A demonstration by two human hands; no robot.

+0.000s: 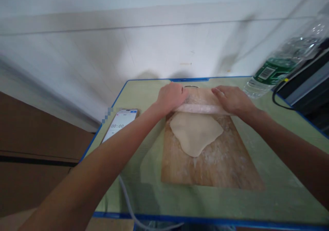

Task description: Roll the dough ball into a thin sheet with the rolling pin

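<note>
A pale, floury rolling pin [203, 109] lies crosswise at the far side of a flat sheet of dough [196, 131]. The dough is irregular, narrowing toward me, and rests on a wooden board [213, 169] dusted with flour. At the pin's left end my left hand [172, 95] is closed round it. My right hand [232, 99] grips the other end, its fingers bent over the pin and partly hidden. Beyond the pin, a stretch of the floured board [199, 95] shows between the two hands.
A phone [123, 123] showing "00:00" lies left of my left forearm. A large water bottle [272, 70] with a green label stands at the back right, near a black cable [276, 99]. A white cable [128, 200] crosses the green table's [151, 200] front edge. Behind rises a white wall [159, 49].
</note>
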